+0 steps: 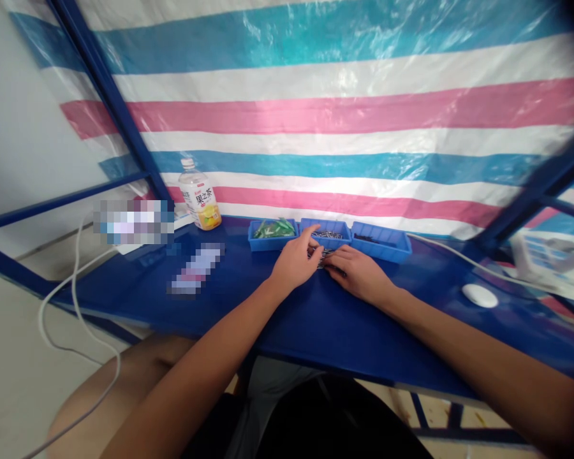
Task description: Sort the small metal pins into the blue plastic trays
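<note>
Metal bits (321, 257) lie between the 2 hands: left hand (294, 261) spread open over them, right hand (358, 274) with its grip impossible to tell.

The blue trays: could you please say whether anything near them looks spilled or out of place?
Yes: small grey metal pieces lie loose on the table before the middle tray, between the left hand and right hand. Otherwise nothing stands out.

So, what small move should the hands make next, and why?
Probably the left hand should pinch one piece from the small grey pile under its fingertips and lift it clear. The right hand touches that pile too, just before the middle tray, and neither hand seems to hold anything.
</note>
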A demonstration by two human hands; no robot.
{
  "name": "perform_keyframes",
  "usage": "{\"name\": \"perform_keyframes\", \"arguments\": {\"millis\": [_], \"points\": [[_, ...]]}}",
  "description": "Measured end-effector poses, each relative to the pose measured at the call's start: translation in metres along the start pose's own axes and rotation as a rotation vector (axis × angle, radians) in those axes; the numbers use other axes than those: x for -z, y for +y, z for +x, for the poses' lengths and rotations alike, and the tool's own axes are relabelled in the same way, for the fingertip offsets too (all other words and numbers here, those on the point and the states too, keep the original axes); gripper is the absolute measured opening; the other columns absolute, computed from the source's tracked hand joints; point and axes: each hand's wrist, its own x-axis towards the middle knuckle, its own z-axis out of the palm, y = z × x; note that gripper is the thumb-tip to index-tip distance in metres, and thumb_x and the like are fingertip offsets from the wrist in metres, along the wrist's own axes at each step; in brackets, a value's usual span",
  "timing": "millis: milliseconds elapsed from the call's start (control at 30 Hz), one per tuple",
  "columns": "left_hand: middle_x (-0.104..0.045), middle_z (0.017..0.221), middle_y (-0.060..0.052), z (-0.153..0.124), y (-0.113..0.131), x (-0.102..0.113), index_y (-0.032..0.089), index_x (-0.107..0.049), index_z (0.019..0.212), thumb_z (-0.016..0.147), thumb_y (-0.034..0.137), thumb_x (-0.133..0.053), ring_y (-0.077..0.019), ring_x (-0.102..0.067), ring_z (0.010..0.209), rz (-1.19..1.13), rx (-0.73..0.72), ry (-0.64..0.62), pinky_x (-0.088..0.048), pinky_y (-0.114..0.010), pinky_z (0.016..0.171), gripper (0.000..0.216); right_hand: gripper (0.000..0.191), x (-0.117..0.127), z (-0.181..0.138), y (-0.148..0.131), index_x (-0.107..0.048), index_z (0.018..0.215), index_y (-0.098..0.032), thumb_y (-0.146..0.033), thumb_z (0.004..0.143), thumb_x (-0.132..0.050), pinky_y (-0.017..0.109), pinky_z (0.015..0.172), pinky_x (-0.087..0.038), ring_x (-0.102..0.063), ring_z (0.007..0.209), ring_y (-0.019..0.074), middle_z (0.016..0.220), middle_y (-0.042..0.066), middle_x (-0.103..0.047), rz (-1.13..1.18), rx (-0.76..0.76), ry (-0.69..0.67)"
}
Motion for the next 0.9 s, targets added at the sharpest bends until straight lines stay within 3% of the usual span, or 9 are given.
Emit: {"name": "perform_keyframes", "arguments": {"millis": [200,500,700,900], "points": [[-0.079,0.1,-0.004,-0.001,0.002,0.001,0.019,-0.052,0.153,0.101,0.023,-0.06,-0.02,-0.073,0.093,0.011,0.008,-0.014,-0.056,-0.034,0.092,0.052,0.022,0.0,-0.005,0.005,-0.073,0.116,-0.02,-0.021,0.107,-0.054,0.042,0.084,-0.058,-0.071,0.096,0.0279,0.104,0.012,-0.078,-0.021,-0.027,0.044],[-0.081,0.101,-0.004,-0.002,0.005,0.002,0.02,-0.054,0.155,0.104,0.027,-0.057,-0.0192,-0.076,0.091,-0.098,-0.015,-0.053,-0.059,-0.033,0.091,0.051,0.019,0.007,-0.007,-0.002,-0.073,0.119,-0.026,-0.026,0.106,-0.06,0.039,0.088,-0.061,-0.077,0.098,0.0243,0.109,0.006,-0.08,0.106,-0.141,0.315],[-0.083,0.116,-0.006,0.0,0.005,0.001,0.02,-0.079,0.121,0.102,0.026,-0.059,-0.0226,-0.079,0.102,-0.124,-0.022,-0.098,-0.061,-0.035,0.094,0.028,0.014,0.011,-0.008,-0.012,-0.072,0.115,-0.026,-0.027,0.105,-0.062,0.039,0.087,-0.062,-0.076,0.095,0.0236,0.105,0.006,-0.079,0.134,-0.147,0.353],[-0.082,0.111,-0.009,0.002,0.003,-0.002,0.017,-0.077,0.109,0.094,0.018,-0.066,-0.0225,-0.08,0.103,-0.307,0.031,-0.064,-0.063,-0.036,0.097,0.018,0.018,0.007,-0.011,-0.013,-0.071,0.119,-0.027,-0.023,0.104,-0.061,0.038,0.088,-0.062,-0.076,0.099,0.023,0.111,0.006,-0.079,0.211,-0.119,0.311]]}}
